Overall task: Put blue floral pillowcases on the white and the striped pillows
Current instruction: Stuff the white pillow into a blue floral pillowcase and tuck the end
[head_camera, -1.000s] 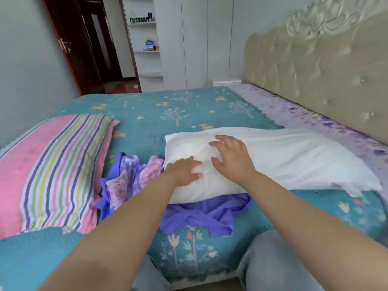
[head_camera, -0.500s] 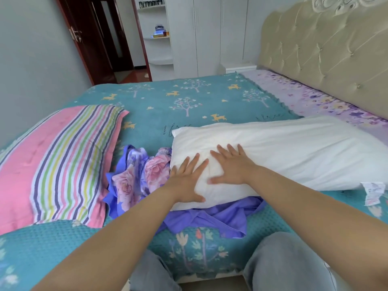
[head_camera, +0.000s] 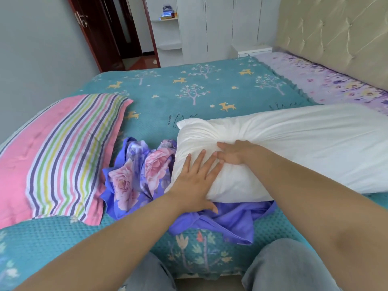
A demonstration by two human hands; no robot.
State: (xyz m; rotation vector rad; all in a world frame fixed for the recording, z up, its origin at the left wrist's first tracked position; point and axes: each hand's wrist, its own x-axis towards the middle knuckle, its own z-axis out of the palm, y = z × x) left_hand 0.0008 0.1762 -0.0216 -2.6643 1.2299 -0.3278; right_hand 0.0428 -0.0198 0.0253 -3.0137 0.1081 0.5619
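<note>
Head view: the white pillow [head_camera: 283, 148] lies bare on the teal bedspread [head_camera: 189, 89], right of centre, its long axis running from frame centre out to the right edge, the near short end pointing left. The left hand [head_camera: 195, 181] lies flat on that end, fingers straight and spread, thumb down on the blue floral pillowcase [head_camera: 142, 173]. The right hand [head_camera: 235, 152] has its fingers curled into the pillow's cloth, bunching it into creases. The pillowcase lies crumpled with nothing in it, partly under the pillow's near edge, between it and the striped pillow [head_camera: 58, 156]. That pillow lies at the left of the frame, uncovered, its long axis running from lower left toward upper centre. A padded headboard [head_camera: 336, 34] fills the upper right.
</note>
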